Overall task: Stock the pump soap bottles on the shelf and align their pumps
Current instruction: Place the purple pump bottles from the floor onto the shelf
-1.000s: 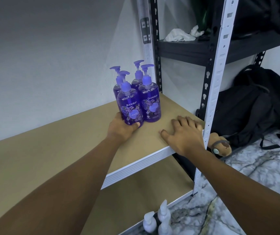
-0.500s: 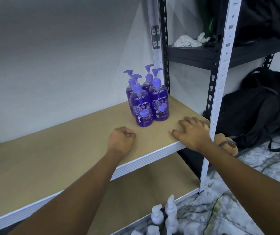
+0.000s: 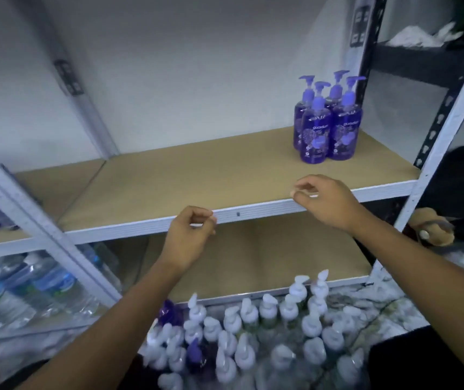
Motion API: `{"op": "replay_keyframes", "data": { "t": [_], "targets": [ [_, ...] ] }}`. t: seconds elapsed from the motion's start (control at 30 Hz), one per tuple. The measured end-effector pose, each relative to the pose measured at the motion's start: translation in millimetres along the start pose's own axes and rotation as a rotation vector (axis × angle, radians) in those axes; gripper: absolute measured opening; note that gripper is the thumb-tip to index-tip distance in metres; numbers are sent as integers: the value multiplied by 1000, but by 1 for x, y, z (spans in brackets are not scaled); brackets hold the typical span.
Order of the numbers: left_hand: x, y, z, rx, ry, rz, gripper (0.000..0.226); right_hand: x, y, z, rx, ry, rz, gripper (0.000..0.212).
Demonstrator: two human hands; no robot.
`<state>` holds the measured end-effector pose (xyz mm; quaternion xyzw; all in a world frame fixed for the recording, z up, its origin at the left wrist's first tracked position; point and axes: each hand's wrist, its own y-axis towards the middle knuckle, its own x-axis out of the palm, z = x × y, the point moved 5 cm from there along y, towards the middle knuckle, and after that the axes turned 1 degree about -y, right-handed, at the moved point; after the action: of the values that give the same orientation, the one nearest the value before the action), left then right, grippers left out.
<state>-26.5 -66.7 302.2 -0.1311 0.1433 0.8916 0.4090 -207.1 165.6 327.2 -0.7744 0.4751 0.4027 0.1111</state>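
Well beyond left grip (image 3: 190, 235) and right grip (image 3: 325, 199), purple bottles (image 3: 327, 122).

Stockroom: metal shelving (image 3: 253, 213), massed soap bottles (image 3: 249, 312)

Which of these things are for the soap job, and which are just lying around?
For the job:
- four purple pump bottles standing on the shelf
- the crowd of white-pump bottles waiting below

Just lying about:
- water bottles at lower left
- white cloth on the black shelf
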Motion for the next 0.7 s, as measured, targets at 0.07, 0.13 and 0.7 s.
{"op": "replay_keyframes", "data": {
  "t": [0.07,0.13,0.7],
  "targets": [
    [-30,-18,-9,-4,-13,8,19,23,-16,-29,-36,79,-50,21],
    [-58,-31,-21,-31,-20,44,14,49,-31,-52,-52,143,-111,13],
    [-142,-74,-244,-614,137,79,35,286,-126,-75,25,27,-718,37]
  ]
}}
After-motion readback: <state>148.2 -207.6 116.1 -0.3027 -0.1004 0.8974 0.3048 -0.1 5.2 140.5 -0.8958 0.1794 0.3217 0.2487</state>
